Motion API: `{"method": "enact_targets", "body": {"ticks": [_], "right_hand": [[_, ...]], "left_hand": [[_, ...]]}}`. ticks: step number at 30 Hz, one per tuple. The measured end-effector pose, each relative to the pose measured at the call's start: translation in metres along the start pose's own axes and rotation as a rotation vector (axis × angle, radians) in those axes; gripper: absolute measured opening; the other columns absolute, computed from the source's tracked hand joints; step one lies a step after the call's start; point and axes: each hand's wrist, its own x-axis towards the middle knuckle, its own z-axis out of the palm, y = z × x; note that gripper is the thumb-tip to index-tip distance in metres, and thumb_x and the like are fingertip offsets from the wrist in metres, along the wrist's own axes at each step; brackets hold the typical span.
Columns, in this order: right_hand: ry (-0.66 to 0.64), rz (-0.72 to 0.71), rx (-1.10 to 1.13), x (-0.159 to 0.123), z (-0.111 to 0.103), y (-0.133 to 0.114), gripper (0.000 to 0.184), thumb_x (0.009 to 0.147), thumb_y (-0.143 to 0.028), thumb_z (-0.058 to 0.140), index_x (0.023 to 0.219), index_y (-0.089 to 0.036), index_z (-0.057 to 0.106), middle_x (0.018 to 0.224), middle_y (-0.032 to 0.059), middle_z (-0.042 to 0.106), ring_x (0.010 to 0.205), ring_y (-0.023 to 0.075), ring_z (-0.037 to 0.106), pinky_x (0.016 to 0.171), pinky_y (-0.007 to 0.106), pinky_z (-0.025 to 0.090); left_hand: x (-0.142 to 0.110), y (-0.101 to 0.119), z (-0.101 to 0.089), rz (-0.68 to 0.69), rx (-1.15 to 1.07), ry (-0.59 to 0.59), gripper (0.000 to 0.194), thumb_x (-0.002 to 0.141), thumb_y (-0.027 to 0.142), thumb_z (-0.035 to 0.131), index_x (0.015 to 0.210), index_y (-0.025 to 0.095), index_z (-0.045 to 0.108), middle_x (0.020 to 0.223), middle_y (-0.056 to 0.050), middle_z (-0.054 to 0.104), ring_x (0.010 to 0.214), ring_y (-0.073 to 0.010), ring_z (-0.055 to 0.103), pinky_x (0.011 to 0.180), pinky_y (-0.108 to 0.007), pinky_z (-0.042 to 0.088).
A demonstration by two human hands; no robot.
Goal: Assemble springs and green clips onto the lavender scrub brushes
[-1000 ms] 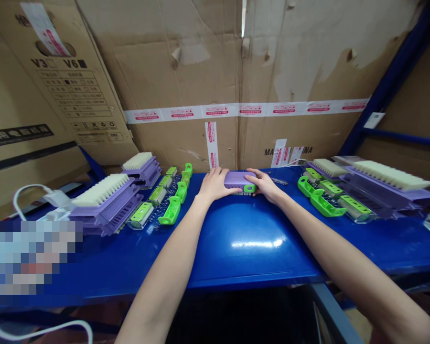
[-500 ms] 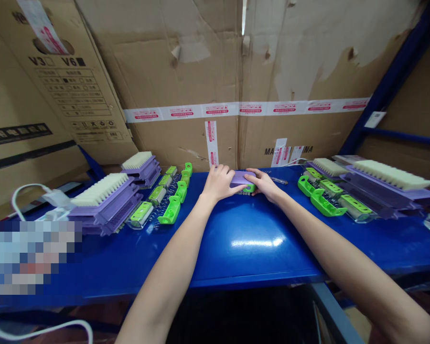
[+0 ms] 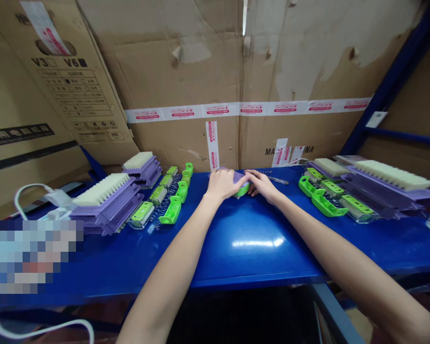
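Near the back of the blue table, my left hand [image 3: 220,184] is closed over a purple brush block [image 3: 239,178] with a green end piece [image 3: 241,190]. Its palm and fingers hide most of the block, and the thumb lies along the near side. From the other side my right hand [image 3: 263,186] bends its fingers against the green end; the fingertips are partly hidden. I cannot see the block's underside. Just behind my right hand lies a slim clear pen-like tool [image 3: 278,180].
Purple blocks with cream bristles [image 3: 102,189] are stacked at left, and similar stacks [image 3: 394,176] at right. Beside them are green-topped clear parts [image 3: 142,213], small springs [image 3: 161,208] and green brackets [image 3: 171,211]. A white plug and cable [image 3: 59,198] sit far left. Cardboard [image 3: 186,138] walls the back.
My left hand has slid right and wrapped further over the purple block. The block now looks turned, and less of its top and green end shows. My right hand has barely moved.
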Motion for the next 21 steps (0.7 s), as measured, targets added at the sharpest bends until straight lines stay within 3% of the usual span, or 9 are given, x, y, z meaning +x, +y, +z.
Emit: {"method": "enact_targets", "body": {"ticks": [8,15,21], "right_hand": [[-0.013,-0.034,0.095,-0.002,0.006,0.001,0.029,0.092,-0.032,0.046,0.113,-0.016,0.058,0.079,0.0022,0.063,0.045,0.0071,0.053,0.039,0.019,0.047],[-0.031,-0.039,0.133,-0.005,0.010,0.001,0.033,0.093,-0.035,0.042,0.115,-0.015,0.057,0.062,-0.0006,0.059,0.045,0.0091,0.054,0.040,0.018,0.045],[0.020,-0.059,0.132,0.001,0.007,0.006,0.036,0.093,-0.035,0.041,0.118,-0.014,0.055,0.083,0.0055,0.067,0.047,0.0089,0.055,0.039,0.019,0.045]], "left_hand": [[0.002,0.017,-0.013,-0.243,0.027,-0.096,0.050,0.088,0.057,0.040,0.093,0.017,0.069,0.089,-0.014,0.069,0.088,-0.0282,0.067,0.072,-0.034,0.049],[-0.002,0.026,-0.014,-0.201,0.002,-0.118,0.033,0.088,0.040,0.047,0.100,0.015,0.064,0.094,-0.014,0.068,0.093,-0.0277,0.066,0.074,-0.035,0.050],[-0.003,0.028,-0.019,-0.162,-0.035,-0.170,0.028,0.082,0.024,0.053,0.107,0.018,0.062,0.100,-0.012,0.069,0.094,-0.0272,0.066,0.074,-0.035,0.050]]}}
